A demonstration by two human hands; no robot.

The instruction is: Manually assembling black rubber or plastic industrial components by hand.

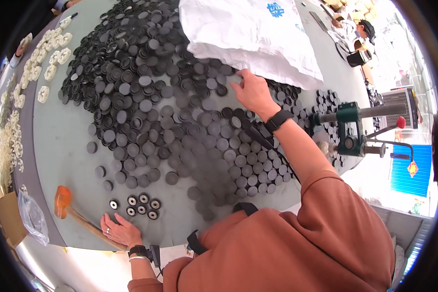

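Many round black caps (141, 53) lie heaped and spread over the grey-green table. My right hand (254, 95) reaches over them beside the edge of a white sack (248, 34). Its thumb and forefinger are apart, with nothing visible between them. At the near left my left hand (121, 230) rests with fingers stretched, by the wooden handle of an orange-headed mallet (62, 200). Just beyond that hand stand several black rollers with metal centres (141, 209); a single one (114, 204) sits apart to their left. Caps in neat rows (253, 170) lie before my body.
A green press (350, 129) with a red-knobbed lever stands at the right edge. White plastic parts (44, 48) line the left side. A clear bag (32, 219) and a cardboard box (9, 219) are at lower left. Another person (362, 31) is at far right.
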